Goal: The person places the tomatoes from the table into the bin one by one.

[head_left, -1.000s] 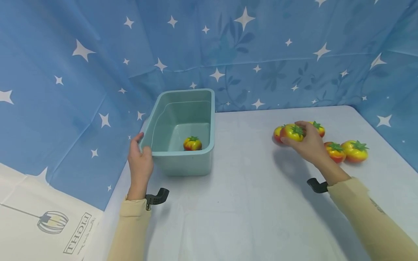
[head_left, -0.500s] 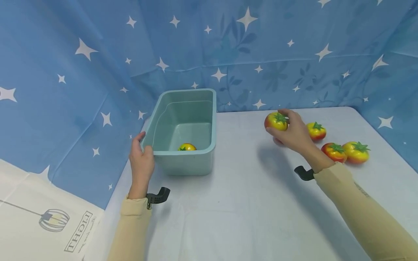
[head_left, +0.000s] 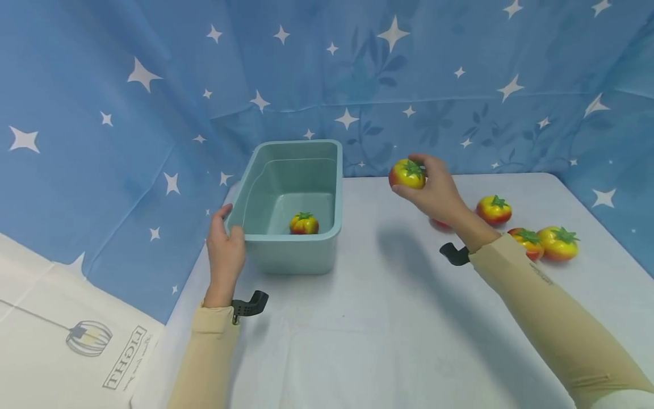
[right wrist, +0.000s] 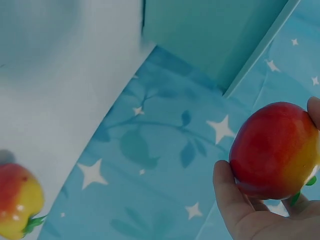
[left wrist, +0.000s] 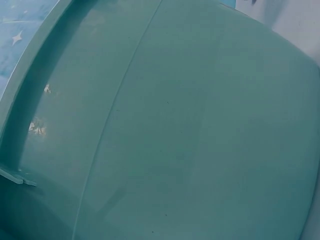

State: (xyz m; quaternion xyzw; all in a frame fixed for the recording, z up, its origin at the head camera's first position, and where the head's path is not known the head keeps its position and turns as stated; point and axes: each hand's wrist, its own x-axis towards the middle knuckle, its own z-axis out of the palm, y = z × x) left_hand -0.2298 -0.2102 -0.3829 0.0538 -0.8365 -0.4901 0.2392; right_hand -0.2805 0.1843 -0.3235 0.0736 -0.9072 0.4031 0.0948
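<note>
A teal plastic bin (head_left: 286, 258) stands at the left of the table, one red-and-yellow toy tomato (head_left: 304, 223) lying inside it. My left hand (head_left: 226, 253) grips the bin's near left corner, thumb over the rim. The bin's wall (left wrist: 190, 120) fills the left wrist view, where no hand shows. Raised above the table to the right of the bin, my right hand (head_left: 434, 187) holds a second tomato (head_left: 406, 174) between thumb and fingers, green leaves facing my palm. The right wrist view shows the red underside of this held tomato (right wrist: 272, 150).
Several more tomatoes lie at the right, among them one at the back (head_left: 494, 210) and a yellow one (head_left: 558, 243) farther right. Another tomato (head_left: 440, 224) is partly hidden beneath my right hand. A blue star-patterned curtain (head_left: 306, 62) hangs behind the white table (head_left: 347, 352).
My right hand has lifted its tomato off the group and carried it up and left toward the bin. The left hand has kept its grip on the bin.
</note>
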